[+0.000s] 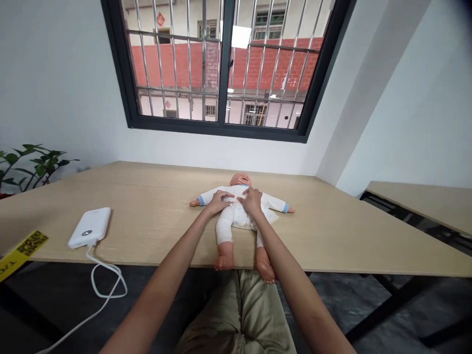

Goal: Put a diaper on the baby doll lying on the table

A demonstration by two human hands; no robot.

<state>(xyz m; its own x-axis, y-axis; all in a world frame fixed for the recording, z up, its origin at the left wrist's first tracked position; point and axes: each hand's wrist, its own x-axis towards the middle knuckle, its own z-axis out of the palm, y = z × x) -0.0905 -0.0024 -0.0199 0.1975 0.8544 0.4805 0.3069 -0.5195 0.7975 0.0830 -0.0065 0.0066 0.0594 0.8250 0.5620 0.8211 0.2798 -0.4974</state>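
A baby doll [241, 180] lies on its back on the table, its head toward the window and its bare feet at the near edge. It wears a white shirt [241, 216] with blue cuffs, and white pants [224, 228]. My left hand [219, 201] is at the left side of the shirt front, with fingers and thumb closed on the cloth. On the other side of the chest, my right hand [252, 200] grips the shirt front with bent fingers. The small folds between the fingertips are partly hidden. The shirt's lower right edge spreads out onto the table.
A white power bank [90, 227] with a white cable [120, 280] stands at left on the wooden table [147, 196]. Beyond it are a yellow tag [22, 255] and a green plant [40, 164]. A barred window [221, 123] is ahead, and another table [424, 201] stands at right.
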